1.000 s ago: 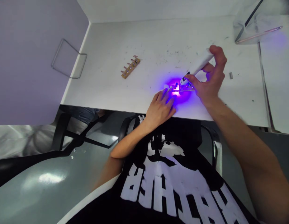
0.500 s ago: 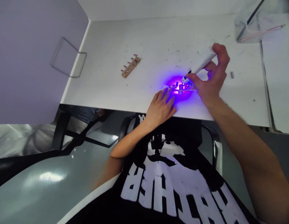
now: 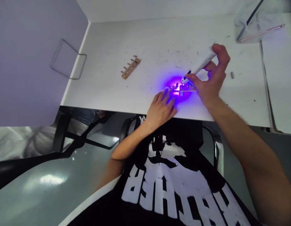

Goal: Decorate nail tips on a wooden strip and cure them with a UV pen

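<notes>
Violet-lit strip (image 3: 190, 89) between hands (image 3: 161, 106) (image 3: 211, 84), near white lamp (image 3: 201, 62)

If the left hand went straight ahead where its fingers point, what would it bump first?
Probably the small purple-lit strip, just past the left hand; it's too blurry to tell whether they touch.

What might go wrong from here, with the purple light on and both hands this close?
The white, pen-shaped lamp in the right hand might knock the small pieces on the narrow, violet-lit strip, its head being very near them. The left hand has fingertips in the violet glow, so skin may be exposed.
</notes>
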Motion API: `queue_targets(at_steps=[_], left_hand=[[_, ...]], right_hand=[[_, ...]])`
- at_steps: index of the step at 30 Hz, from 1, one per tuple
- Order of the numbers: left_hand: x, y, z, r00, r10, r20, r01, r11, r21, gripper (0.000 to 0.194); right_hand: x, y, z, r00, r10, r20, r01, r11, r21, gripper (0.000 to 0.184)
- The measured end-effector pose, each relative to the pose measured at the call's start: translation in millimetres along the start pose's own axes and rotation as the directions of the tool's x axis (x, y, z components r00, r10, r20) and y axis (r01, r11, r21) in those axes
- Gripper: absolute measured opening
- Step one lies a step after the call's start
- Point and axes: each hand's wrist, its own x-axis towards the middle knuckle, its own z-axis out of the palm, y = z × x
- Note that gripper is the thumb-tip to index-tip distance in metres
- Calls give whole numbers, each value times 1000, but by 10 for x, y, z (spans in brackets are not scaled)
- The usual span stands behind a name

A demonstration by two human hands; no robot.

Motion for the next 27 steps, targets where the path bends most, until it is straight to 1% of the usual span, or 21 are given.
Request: queue_targets(at_steps=[3,8,12,15,19,23,27], left_hand=[[-3,-4,-8,1000,4,8,-3,1000,-6,41],[-1,-8,3,1000,6,4,-6,1000,-13,42],[3,-3,3,1000,3,-3,-4,1000,-13,41],[5,3,-10,1000,1,2,-1,1000,-7,42],[7,5,-21,1000,-2,8,2,1000,6,43],[6,-2,-12,1000,-6,13,6,1000,-1,43],[4,-6,0,1000,2,3,-2,1000,16,42]], right_hand=[[-13,-17,-35,999,37,-6,-37,999,-21,98],[-15,25,-64,996,-82,-20,82,997,-4,100],[-7,46,-39,999,-45,-25,44,999,-14,97],[1,32,-16,998,-61,-33,61,998,-8,92],[10,7,-12,999,-9,-32,7,999,-50,92],[8,29,-25,997,-62,-36,63,998,9,88],[-5,90,-32,998,-57,13,57,998,3,90]])
